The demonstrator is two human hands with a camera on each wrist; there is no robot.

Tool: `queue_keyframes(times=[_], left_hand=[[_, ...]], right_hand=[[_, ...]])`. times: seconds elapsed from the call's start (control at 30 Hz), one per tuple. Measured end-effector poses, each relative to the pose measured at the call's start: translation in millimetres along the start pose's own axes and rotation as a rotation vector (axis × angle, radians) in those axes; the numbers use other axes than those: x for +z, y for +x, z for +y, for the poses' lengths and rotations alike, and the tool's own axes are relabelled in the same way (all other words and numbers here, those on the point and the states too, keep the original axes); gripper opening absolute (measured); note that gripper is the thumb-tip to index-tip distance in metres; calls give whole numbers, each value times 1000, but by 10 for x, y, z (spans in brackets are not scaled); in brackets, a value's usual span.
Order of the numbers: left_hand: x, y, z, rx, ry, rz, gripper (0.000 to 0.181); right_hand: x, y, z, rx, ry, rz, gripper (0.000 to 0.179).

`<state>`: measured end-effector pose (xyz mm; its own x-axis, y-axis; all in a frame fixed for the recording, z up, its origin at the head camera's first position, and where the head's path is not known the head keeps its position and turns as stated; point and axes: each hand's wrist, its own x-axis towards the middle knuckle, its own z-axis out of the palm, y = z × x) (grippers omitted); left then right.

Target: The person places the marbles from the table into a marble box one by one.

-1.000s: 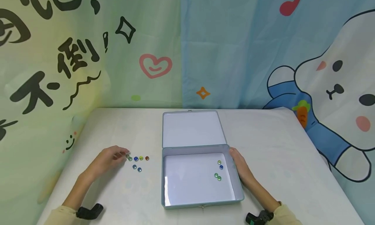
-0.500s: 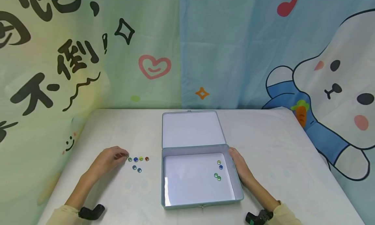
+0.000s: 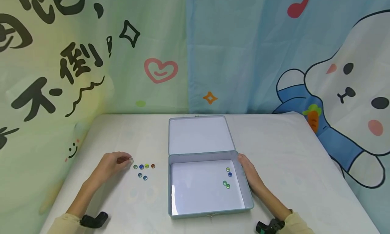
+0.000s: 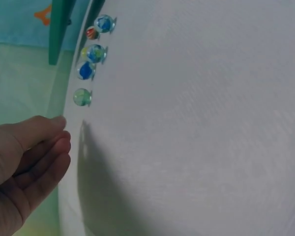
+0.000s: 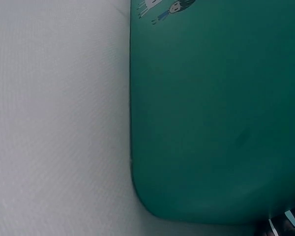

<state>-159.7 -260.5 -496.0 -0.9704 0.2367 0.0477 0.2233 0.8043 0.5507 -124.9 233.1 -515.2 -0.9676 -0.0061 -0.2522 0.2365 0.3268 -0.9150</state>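
Note:
At the left of the table, my left hand (image 3: pixel 114 164) pinches a small clear glass marble (image 3: pixel 131 160) at its fingertips. In the left wrist view that marble is hidden by the thumb and fingers. Beside the hand lies a row of marbles: green (image 3: pixel 135 166), blue (image 3: pixel 141 166), yellow (image 3: pixel 147 166) and reddish-brown (image 3: pixel 153 166). Two bluish marbles (image 3: pixel 140 175) are nearer me. My right hand (image 3: pixel 251 174) rests along the right side of an open metal box (image 3: pixel 210 213), fingers fairly straight against it. Inside are several marbles, including a blue one (image 3: pixel 230 174).
The box's hinged lid (image 3: pixel 199 135) lies back toward the far table edge. A white cloth covers the table (image 3: pixel 289 152). Behind it hangs a printed curtain (image 3: pixel 225 51). The box's green outer surface (image 5: pixel 211 123) fills much of the right wrist view.
The marble at the left end of the row has been picked up by my left hand, which has drawn back slightly left. My right hand and the box have stayed put.

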Motion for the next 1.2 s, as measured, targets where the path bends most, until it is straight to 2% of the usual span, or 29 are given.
queue_keyframes(times=[0.27,0.63,0.77,0.93,1.03,1.2], left_hand=[[-23,91,103,101,-48,40,16],[-29,227,424,129,-139,-4,15],[-37,283,630,166,-172,-48,15],[-34,373,981,251,-193,-117,14],[11,429,1178,307,-194,-157,16],[165,519,1430,405,-160,-225,16]], right_hand=[[3,15,-21,-7,-8,0,58],[-4,18,-22,-1,4,-10,60],[1,9,-13,0,-6,-3,59],[-2,-1,-3,-2,-21,-1,58],[-10,-4,6,-3,-29,4,58],[-22,5,0,-9,-26,2,59]])
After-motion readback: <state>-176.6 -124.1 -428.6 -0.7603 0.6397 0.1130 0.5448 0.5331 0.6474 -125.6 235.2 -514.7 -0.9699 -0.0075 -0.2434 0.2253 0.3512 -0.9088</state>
